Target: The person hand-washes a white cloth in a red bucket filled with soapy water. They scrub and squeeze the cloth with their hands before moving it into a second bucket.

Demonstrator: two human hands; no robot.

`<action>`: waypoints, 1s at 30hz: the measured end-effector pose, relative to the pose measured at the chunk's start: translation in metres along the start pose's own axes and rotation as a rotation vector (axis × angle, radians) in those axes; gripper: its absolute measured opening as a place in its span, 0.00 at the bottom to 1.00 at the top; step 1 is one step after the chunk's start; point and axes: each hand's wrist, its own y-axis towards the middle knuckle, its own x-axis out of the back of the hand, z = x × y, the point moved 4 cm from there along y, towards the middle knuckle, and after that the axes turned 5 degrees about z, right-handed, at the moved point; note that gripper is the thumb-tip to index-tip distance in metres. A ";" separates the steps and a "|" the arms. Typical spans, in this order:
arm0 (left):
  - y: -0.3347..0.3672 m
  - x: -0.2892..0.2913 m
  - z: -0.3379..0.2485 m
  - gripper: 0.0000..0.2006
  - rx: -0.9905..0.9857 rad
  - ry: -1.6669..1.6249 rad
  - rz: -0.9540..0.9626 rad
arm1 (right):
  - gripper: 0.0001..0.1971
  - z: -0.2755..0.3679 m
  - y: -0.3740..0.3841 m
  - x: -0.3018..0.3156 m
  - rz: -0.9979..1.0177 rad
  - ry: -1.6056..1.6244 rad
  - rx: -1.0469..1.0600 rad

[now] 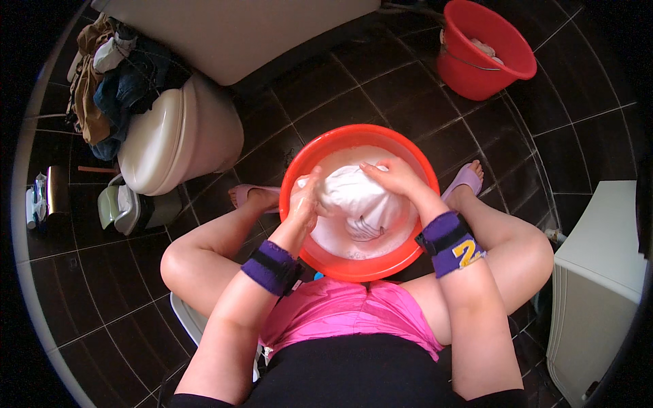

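Note:
A wet white cloth with a dark line print near its lower edge is bunched up in a red basin of cloudy, sudsy water. At the basin's left side, my left hand is closed on the cloth's left edge, its skin wet. My right hand grips the cloth's upper right part, fingers bent over the fabric and pointing left. Between the two hands the cloth bulges up above the water. Part of the cloth below the surface is hidden by suds.
A red bucket with pale cloth inside stands at the far right. At the left, clothes lie piled on a closed toilet, beside a small bin. A white cabinet stands right. Dark tiles cover the floor.

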 end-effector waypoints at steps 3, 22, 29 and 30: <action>0.037 0.000 0.023 0.11 -0.003 0.077 0.107 | 0.22 -0.015 0.032 0.002 -0.178 0.000 0.069; 0.077 0.019 0.080 0.09 0.276 0.660 -0.063 | 0.18 -0.078 0.062 -0.054 0.035 -0.345 -0.062; 0.060 0.038 0.075 0.12 0.246 0.694 -0.190 | 0.16 -0.072 0.034 -0.072 0.214 -0.414 -0.105; 0.057 0.036 0.072 0.13 0.159 0.712 -0.221 | 0.17 -0.083 0.038 -0.067 0.208 -0.473 -0.195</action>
